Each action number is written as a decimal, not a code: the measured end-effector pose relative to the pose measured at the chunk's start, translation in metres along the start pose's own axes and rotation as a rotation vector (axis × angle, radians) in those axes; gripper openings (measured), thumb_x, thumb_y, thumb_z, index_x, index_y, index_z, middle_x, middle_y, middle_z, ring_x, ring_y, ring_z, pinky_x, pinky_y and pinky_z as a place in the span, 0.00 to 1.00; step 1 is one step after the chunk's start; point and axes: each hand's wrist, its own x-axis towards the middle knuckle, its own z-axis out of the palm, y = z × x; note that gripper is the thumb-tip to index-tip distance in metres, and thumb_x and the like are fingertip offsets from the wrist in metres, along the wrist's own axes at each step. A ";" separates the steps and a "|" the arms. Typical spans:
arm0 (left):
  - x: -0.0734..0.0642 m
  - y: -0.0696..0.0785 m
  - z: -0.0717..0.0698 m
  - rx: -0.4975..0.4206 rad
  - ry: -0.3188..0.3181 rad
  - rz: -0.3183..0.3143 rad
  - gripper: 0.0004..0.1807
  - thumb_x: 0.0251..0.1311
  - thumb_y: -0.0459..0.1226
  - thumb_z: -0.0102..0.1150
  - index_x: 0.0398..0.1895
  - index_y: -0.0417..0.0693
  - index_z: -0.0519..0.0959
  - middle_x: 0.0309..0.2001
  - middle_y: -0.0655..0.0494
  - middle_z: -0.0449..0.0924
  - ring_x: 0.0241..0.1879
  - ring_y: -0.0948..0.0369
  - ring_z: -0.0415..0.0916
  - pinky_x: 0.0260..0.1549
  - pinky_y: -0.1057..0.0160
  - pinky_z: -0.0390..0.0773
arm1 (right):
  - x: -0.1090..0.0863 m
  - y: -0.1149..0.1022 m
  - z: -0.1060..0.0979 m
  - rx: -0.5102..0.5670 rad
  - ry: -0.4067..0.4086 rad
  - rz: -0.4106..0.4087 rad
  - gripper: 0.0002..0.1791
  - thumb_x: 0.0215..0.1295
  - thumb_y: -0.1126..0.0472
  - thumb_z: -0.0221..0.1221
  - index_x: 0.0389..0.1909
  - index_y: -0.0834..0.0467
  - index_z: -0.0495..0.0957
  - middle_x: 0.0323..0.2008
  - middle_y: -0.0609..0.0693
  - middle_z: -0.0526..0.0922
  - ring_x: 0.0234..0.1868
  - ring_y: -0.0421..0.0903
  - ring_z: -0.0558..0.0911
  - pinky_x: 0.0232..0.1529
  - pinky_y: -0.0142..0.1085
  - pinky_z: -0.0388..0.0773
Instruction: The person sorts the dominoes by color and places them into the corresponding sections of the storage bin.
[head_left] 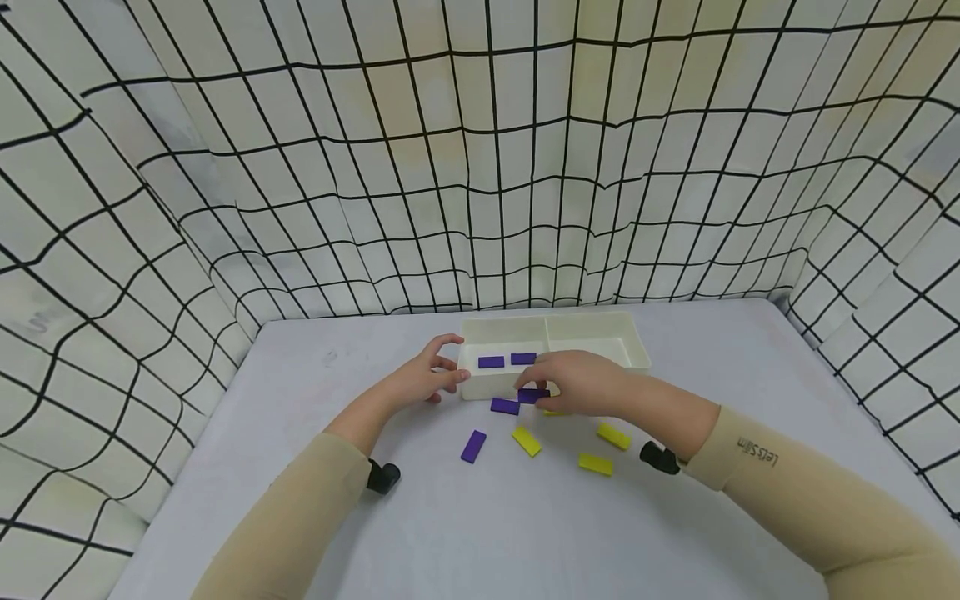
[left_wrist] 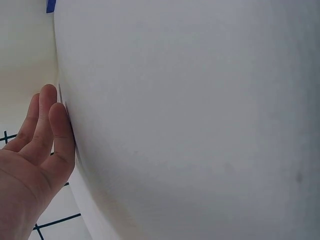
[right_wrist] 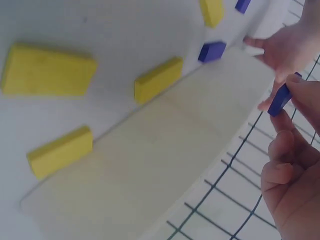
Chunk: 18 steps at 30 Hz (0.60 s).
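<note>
A white two-compartment box [head_left: 483, 387] stands at the back of the table. Two purple blocks, one left [head_left: 491, 362] and one right [head_left: 523, 358], lie in its left compartment. My right hand [head_left: 583, 382] pinches another purple block [head_left: 534, 396] between thumb and finger, just in front of the box; the right wrist view shows this held block [right_wrist: 281, 99] clear of the table. At the box's left end is my left hand [head_left: 420, 377], fingers spread and loosely bent, fingertips at the wall. It grips nothing visible in the left wrist view, where the hand [left_wrist: 37, 150] shows only partly.
On the table before the box lie purple blocks [head_left: 505, 406] and several yellow blocks [head_left: 527, 441], one partly hidden under my right hand. The right compartment [head_left: 588, 348] is partly covered by that hand. Black-gridded white walls [head_left: 510, 208] enclose the back and sides.
</note>
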 end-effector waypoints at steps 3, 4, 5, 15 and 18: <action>-0.001 0.001 -0.001 0.000 0.004 -0.007 0.39 0.65 0.51 0.62 0.73 0.71 0.51 0.61 0.45 0.71 0.46 0.55 0.79 0.39 0.59 0.79 | 0.004 0.008 -0.008 -0.029 -0.006 0.004 0.19 0.64 0.55 0.67 0.56 0.45 0.81 0.38 0.38 0.79 0.42 0.46 0.80 0.45 0.36 0.76; -0.001 0.002 -0.001 0.000 0.003 -0.006 0.39 0.65 0.51 0.62 0.73 0.71 0.51 0.61 0.45 0.71 0.46 0.55 0.79 0.40 0.59 0.79 | 0.005 0.010 -0.010 -0.037 -0.009 0.003 0.19 0.64 0.55 0.67 0.56 0.45 0.81 0.38 0.39 0.79 0.42 0.46 0.80 0.45 0.36 0.75; -0.001 0.002 -0.001 0.000 0.004 -0.007 0.39 0.65 0.52 0.62 0.73 0.71 0.51 0.61 0.45 0.71 0.46 0.55 0.79 0.40 0.59 0.79 | 0.007 0.012 -0.013 -0.038 -0.010 0.001 0.20 0.64 0.55 0.67 0.57 0.45 0.81 0.38 0.39 0.79 0.42 0.46 0.80 0.45 0.37 0.76; 0.000 0.002 -0.001 0.014 0.006 -0.007 0.39 0.64 0.53 0.63 0.72 0.73 0.51 0.61 0.46 0.71 0.47 0.56 0.79 0.41 0.58 0.80 | 0.019 0.021 -0.020 -0.087 0.003 -0.034 0.20 0.65 0.56 0.66 0.58 0.48 0.80 0.42 0.41 0.80 0.45 0.46 0.81 0.48 0.39 0.77; 0.000 0.002 0.000 0.017 0.007 -0.007 0.39 0.64 0.53 0.63 0.72 0.73 0.51 0.61 0.46 0.71 0.47 0.55 0.79 0.41 0.58 0.80 | 0.024 0.022 -0.020 -0.106 -0.002 -0.038 0.20 0.65 0.56 0.66 0.58 0.47 0.80 0.43 0.42 0.81 0.46 0.46 0.81 0.49 0.40 0.78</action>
